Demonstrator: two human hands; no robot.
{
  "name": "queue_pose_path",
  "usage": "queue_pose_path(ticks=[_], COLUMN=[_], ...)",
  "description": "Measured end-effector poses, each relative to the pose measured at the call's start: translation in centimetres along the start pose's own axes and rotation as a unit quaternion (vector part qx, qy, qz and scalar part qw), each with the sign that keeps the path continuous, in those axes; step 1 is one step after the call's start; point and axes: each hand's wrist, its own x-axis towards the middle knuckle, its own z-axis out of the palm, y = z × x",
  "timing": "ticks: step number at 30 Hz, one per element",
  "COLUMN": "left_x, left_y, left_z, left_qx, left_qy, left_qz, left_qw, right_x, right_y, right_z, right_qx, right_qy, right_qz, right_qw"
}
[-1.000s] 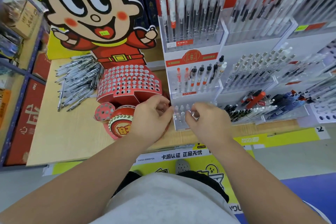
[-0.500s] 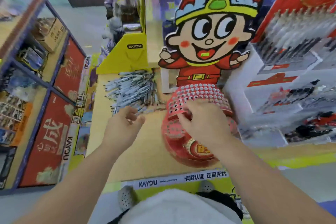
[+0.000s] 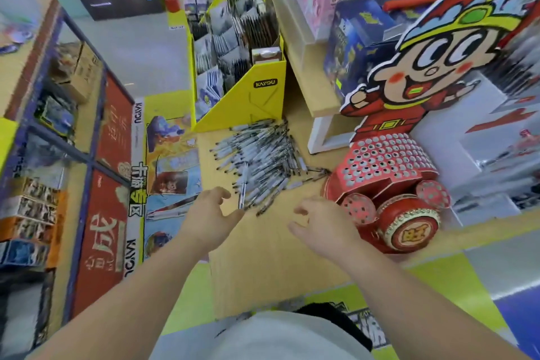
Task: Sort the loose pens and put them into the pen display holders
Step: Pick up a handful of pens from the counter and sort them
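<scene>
Reaching for the loose pens (image 3: 260, 164) heaped on the table (image 3: 271, 257), you keep both hands empty, fingers spread: left hand (image 3: 209, 213) just short of the heap, right hand (image 3: 321, 223) beside the red holder (image 3: 385, 161). Next, probably: pinch out a few matching pens.

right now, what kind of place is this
Most likely a stationery or toy shop: a heap of loose pens lies on a wooden display counter, beside a red cartoon pen holder full of holes, with a yellow KAYOU display box behind.
</scene>
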Motion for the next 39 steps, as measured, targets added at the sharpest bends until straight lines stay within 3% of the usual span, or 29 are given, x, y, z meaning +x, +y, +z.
queue_pose_path(ticks=[8, 15, 20, 26, 31, 39], left_x=[1.7, 9.2, 15.1, 18.3, 18.9, 18.6], left_y=[-0.6, -0.9, -1.6, -2.4, -2.5, -1.6], left_z=[-0.1, 0.7, 1.9, 2.2, 2.9, 1.5], left_qx=[0.037, 0.014, 0.023, 0.023, 0.037, -0.016], left_qy=[-0.027, -0.065, -0.091, -0.140, -0.141, -0.132], left_qz=[-0.003, 0.014, 0.087, 0.145, 0.173, 0.230], left_qw=[0.999, 0.998, 0.992, 0.979, 0.974, 0.964], right_x=[4.2, 8.9, 13.0, 13.9, 14.2, 17.3], right_y=[0.7, 0.1, -1.0, -3.6, -3.0, -1.2], right_z=[1.6, 3.0, 4.5, 6.4, 6.5, 6.2], right_qx=[0.066, 0.081, 0.093, 0.098, 0.071, 0.064], right_qy=[-0.016, -0.007, 0.054, 0.051, 0.081, 0.036], right_qz=[0.057, 0.142, 0.228, 0.301, 0.325, 0.331], right_qw=[0.996, 0.986, 0.968, 0.947, 0.940, 0.941])
